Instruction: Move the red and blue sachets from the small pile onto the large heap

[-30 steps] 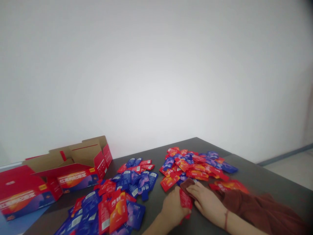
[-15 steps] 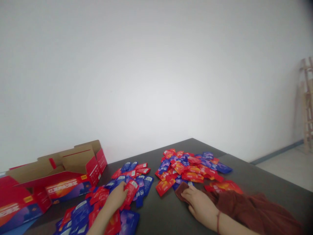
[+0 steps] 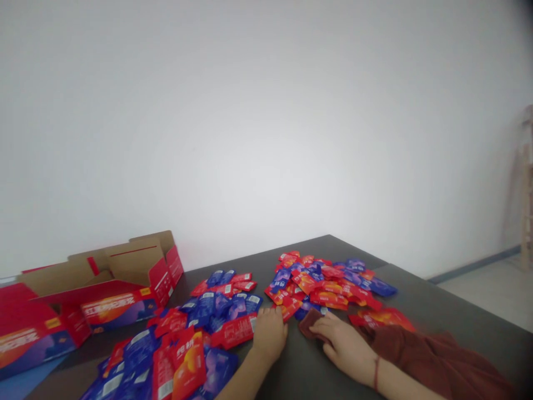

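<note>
My left hand (image 3: 270,335) is closed, with its fingers curled down over the near left edge of the right pile. A red-and-orange sachet (image 3: 290,308) shows past its fingertips, partly covered by the hand. Another red sachet (image 3: 234,331) lies against the hand's left side. My right hand (image 3: 345,344) pinches the folded corner of a brown cloth (image 3: 433,361), which spreads over the table to the right. Just beyond that hand is the pile of red and blue sachets (image 3: 328,286). More sachets (image 3: 187,355) lie heaped at the left.
Two open red cardboard boxes (image 3: 120,289) stand at the left, brown inside, with printed fronts. They and the sachets rest on a dark table (image 3: 449,305) against a white wall (image 3: 266,139). A wooden rack (image 3: 527,194) leans at the far right.
My left hand has moved right, from the left heap to the edge of the right pile. The red sachet formerly under it now lies sideways. My right hand stays on the cloth.
</note>
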